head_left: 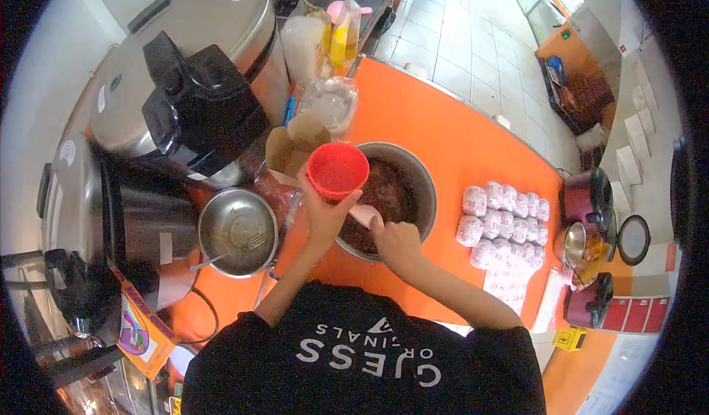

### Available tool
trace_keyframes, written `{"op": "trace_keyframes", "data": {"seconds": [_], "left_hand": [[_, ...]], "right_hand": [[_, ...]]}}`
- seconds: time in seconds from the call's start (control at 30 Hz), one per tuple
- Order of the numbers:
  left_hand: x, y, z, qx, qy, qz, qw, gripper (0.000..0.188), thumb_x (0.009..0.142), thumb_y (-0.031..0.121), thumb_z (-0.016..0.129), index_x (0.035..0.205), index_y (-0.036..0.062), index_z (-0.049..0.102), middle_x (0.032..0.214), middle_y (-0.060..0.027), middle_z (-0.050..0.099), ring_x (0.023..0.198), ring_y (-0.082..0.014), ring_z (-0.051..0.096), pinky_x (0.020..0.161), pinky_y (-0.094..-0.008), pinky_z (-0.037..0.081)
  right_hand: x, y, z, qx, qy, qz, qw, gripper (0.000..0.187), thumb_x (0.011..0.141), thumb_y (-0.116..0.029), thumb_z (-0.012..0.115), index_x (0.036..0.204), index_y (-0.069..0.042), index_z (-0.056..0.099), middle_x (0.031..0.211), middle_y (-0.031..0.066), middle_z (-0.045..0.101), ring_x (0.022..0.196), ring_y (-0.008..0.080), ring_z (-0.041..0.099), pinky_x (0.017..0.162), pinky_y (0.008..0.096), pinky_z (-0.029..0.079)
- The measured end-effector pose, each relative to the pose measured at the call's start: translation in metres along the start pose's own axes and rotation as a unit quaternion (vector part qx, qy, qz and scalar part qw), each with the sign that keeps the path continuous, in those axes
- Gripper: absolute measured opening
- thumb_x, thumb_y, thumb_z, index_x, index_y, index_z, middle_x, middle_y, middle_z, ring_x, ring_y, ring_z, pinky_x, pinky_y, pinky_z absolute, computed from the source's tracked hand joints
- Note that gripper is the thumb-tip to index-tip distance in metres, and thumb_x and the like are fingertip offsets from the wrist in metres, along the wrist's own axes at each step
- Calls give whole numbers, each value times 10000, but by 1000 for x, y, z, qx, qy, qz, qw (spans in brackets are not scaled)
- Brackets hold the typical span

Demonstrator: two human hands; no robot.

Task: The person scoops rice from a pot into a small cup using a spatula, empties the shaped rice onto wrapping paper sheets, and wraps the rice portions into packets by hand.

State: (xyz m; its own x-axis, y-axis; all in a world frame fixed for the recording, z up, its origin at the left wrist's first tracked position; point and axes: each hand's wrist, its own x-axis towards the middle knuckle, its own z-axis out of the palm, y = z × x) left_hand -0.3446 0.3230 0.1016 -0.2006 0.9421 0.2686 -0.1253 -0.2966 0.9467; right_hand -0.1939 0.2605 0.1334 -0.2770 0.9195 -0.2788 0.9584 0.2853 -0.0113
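Left hand (325, 215) fingers clamp the red cup (338, 173), positioned at the pot's upper-left rim. Right hand (399, 248) fingers clamp a pink handle (365, 214) over the pot (429, 186). The forearms converge forward. A metal bowl (221, 218) stands left. Open tabletop (452, 153) separates the pot from wrapped packs (509, 212) at right; the far edge runs diagonally beyond.
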Motion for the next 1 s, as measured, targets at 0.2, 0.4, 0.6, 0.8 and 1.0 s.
{"op": "trace_keyframes", "data": {"seconds": [0.2, 0.4, 0.6, 0.8, 1.0], "left_hand": [[-1, -5, -16, 22, 35, 0, 999, 892, 620, 103, 834, 1321, 24, 289, 1293, -151, 421, 1213, -276, 442, 1043, -403, 349], [-1, 6, 2, -50, 20, -26, 998, 909, 624, 87, 824, 1341, 26, 268, 1326, -146, 395, 1235, -269, 422, 1053, -402, 340], [0, -2, -16, 13, 20, -8, 1000, 886, 641, 49, 800, 1346, 27, 264, 1321, -140, 402, 1237, -264, 420, 1055, -392, 340], [-1, 1, -3, 23, -7, -7, 1000, 892, 635, 63, 809, 1344, 29, 268, 1306, -143, 408, 1227, -266, 426, 1052, -394, 341], [-1, 7, -14, 87, 3, 17, 996, 895, 638, 70, 815, 1340, 36, 262, 1308, -144, 403, 1227, -267, 424, 1050, -395, 342]], "right_hand": [[6, 31, -115, -22, -72, -141, 987, 338, 891, -134, 449, 1213, -181, 538, 727, 190, 649, 695, 317, 678, 551, 442, 536], [67, 13, -45, 104, 26, -11, 994, 283, 889, -217, 468, 1070, -168, 679, 840, 185, 678, 746, 342, 674, 653, 459, 553], [89, 35, -108, 3, -96, -89, 991, 460, 932, -366, 455, 757, -15, 694, 775, 200, 671, 738, 352, 669, 670, 466, 529], [77, 14, -46, 87, -133, -61, 985, 357, 911, -299, 469, 871, -25, 693, 862, 205, 680, 809, 365, 672, 709, 465, 539], [31, 15, -112, 11, -237, -97, 967, 601, 915, -538, 430, 820, -11, 703, 821, 204, 681, 795, 351, 681, 711, 463, 550]]}}
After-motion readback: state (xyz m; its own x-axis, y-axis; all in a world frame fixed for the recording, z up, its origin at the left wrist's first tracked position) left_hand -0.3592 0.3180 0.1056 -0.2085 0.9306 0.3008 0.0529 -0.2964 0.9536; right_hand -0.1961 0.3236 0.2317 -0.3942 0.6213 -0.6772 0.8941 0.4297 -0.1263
